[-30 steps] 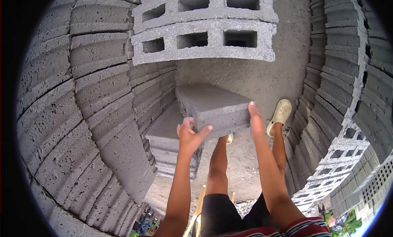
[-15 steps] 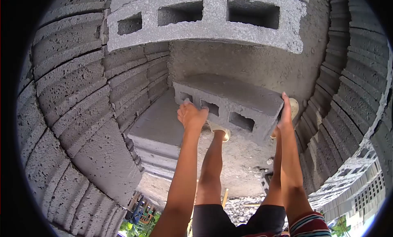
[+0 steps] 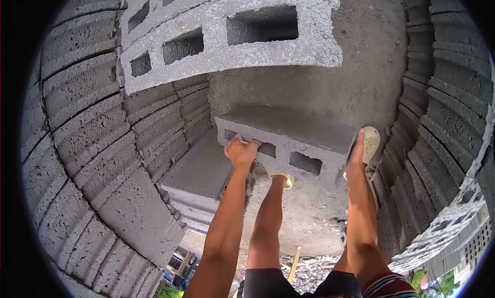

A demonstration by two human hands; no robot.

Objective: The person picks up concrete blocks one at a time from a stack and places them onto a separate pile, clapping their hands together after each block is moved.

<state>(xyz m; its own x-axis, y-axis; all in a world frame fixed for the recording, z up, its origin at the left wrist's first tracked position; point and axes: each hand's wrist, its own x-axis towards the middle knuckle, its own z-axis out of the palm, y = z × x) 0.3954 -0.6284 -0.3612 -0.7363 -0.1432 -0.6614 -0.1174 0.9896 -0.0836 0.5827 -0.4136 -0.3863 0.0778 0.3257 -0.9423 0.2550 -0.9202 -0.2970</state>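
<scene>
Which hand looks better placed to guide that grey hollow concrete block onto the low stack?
Probably the left hand: it grips the grey hollow concrete block at the end beside the low stack.

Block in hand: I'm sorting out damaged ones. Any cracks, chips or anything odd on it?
Nothing stands out. The block looks whole, with its visible edges intact, held between the left hand and the right hand.

The hollow block at centre hides most of one sandal. Fingertips of the right hand vanish behind its right end. Coloured clutter at the bottom edge is too small to identify.
</scene>
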